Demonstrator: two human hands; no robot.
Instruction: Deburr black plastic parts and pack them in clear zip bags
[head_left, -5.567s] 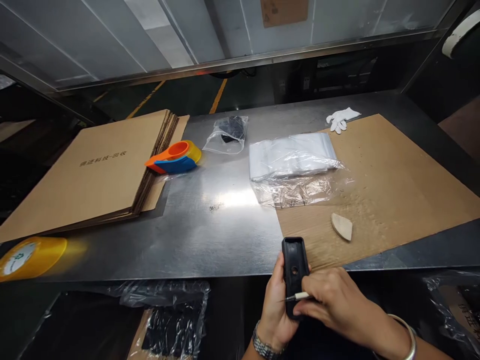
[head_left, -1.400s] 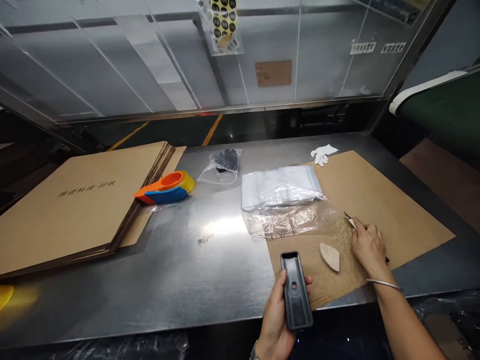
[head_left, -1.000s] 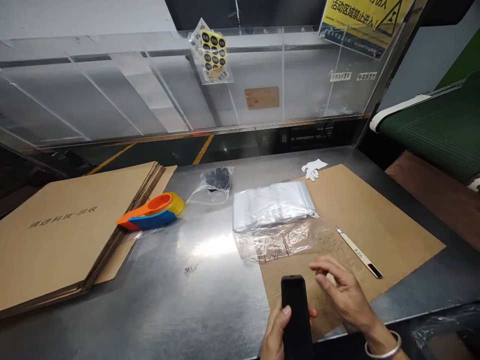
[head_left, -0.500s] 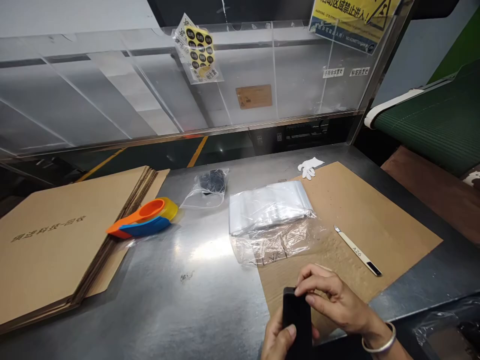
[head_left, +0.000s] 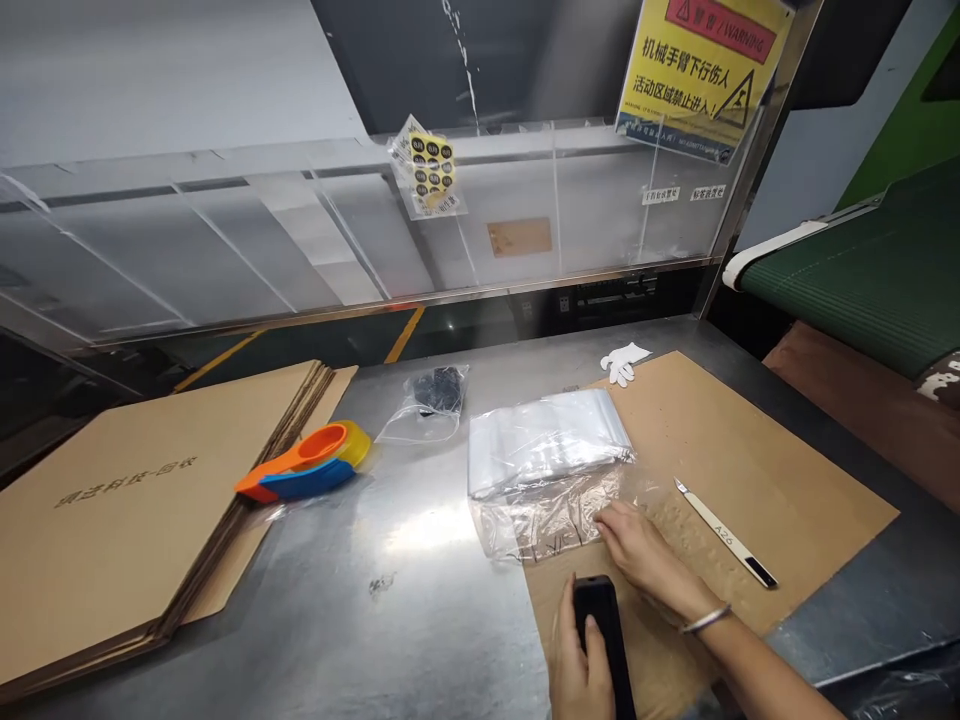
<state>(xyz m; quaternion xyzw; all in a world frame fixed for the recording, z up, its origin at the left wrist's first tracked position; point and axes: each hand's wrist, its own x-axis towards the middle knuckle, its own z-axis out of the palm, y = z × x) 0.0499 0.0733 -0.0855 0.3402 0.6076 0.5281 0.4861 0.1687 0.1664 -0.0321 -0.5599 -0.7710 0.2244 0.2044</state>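
Note:
My left hand [head_left: 581,650] is wrapped around a slim black phone-shaped device [head_left: 598,605] with rounded corners, at the bottom of the head view. The thumb lies along its face, and its lower end is out of frame. My right hand [head_left: 634,545], with a silver bangle at the wrist, is above and to the right of it. Its fingers are pinched together at the loose clear edge of the plastic bag packet [head_left: 551,440]. What lies between those fingertips is hidden. A white-handled utility knife [head_left: 726,533] marked A26 lies to the right of this hand on a brown cardboard sheet [head_left: 795,480].
On the left of the metal table [head_left: 420,620] lies a stack of flat cardboard [head_left: 150,500]. An orange, blue and yellow tape dispenser [head_left: 307,462] sits beside it. Behind are a clear bag with a black item [head_left: 435,390] and a white glove [head_left: 624,363]. A green conveyor [head_left: 862,260] is at right.
My right hand has left the top end of the black device and moved forward to the bag packet's edge. My left hand still holds the device. The camera view has tilted up slightly.

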